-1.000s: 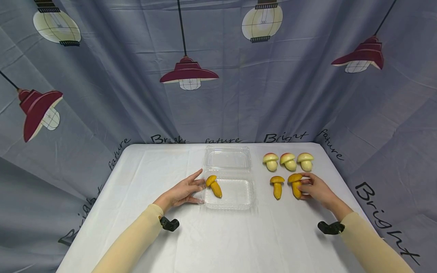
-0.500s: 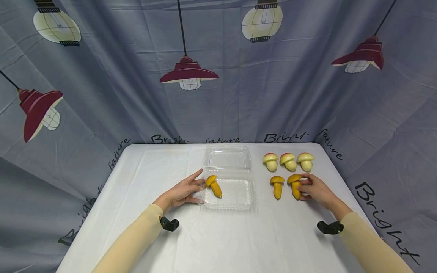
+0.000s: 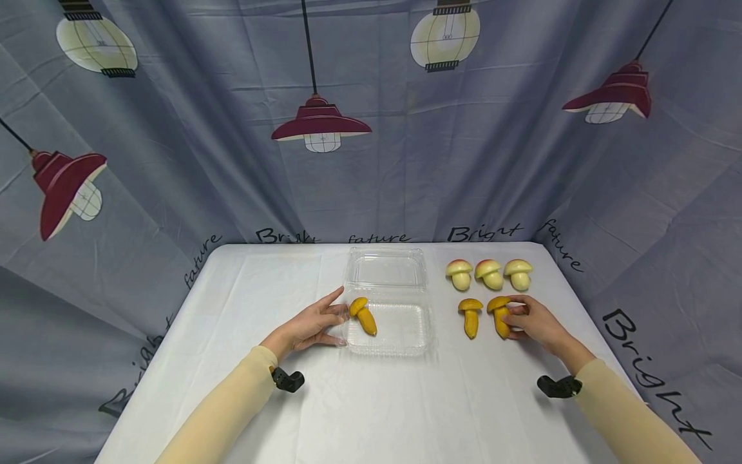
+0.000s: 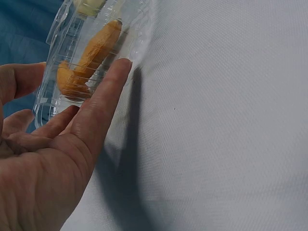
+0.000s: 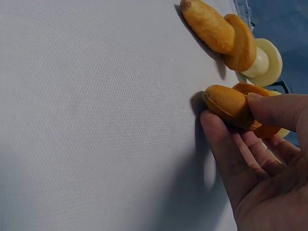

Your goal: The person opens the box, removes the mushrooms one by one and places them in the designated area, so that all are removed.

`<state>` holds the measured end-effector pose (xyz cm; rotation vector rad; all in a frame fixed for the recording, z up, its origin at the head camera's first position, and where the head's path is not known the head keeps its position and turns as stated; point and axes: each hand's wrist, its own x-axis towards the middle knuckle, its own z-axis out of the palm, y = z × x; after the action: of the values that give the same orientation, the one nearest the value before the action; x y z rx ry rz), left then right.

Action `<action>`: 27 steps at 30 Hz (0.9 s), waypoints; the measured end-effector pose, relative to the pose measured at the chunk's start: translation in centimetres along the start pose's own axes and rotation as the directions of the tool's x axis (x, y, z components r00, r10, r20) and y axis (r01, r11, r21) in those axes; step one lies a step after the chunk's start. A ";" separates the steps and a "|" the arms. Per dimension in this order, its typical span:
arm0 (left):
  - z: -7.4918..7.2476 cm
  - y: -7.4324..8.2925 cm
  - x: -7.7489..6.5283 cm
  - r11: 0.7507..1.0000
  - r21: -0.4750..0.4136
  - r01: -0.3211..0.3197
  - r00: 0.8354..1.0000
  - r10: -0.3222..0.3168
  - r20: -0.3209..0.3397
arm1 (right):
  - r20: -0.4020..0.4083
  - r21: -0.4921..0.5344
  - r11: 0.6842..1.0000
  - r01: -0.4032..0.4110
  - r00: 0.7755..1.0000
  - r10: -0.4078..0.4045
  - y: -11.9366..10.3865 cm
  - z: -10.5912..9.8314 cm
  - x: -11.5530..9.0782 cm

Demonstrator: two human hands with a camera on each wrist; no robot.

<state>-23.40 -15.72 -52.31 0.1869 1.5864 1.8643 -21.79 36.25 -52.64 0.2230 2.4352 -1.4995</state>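
Observation:
At the right of the table, my right hand [image 3: 539, 325] pinches the stem of a yellow-brown mushroom [image 5: 228, 103] between thumb and fingers. The mushroom is at the tabletop, its cap pointing away from me. A second yellow mushroom [image 3: 471, 316] lies just left of it, untouched. My left hand [image 3: 315, 327] touches the left side of a clear hinged plastic box [image 3: 400, 351], its fingers mostly straight along the wall. Inside the box, against that same side, a third yellow mushroom [image 4: 98, 50] lies tilted. The box's lid [image 3: 387, 267] is folded back toward the far edge.
Behind the yellow mushrooms stands a row of pale mushrooms with reddish cap edges: left [image 3: 460, 275], middle [image 3: 489, 275] and right [image 3: 518, 275]. A white cloth covers the table [image 3: 371, 412]. Grey printed curtain [image 3: 371, 187] hangs around its back and sides.
My right hand has shifted very slightly left, and the mushroom in its fingers has moved with it. The left hand and the box look unchanged.

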 end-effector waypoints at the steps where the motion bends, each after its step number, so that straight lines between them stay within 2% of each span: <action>1: 0.0 0.0 0.0 1.000 0.003 0.002 1.000 -0.002 -0.002 | 0.001 0.000 1.000 -0.001 1.000 0.001 0.0 0.0 0.0; 27: 0.0 0.1 -0.1 1.000 0.019 0.010 1.000 -0.010 -0.016 | 0.012 0.003 1.000 -0.011 1.000 0.011 0.3 0.2 0.0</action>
<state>-23.33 -15.78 -52.18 0.1719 1.6133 1.8482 -21.68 36.24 -52.94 0.2269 2.4186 -1.4954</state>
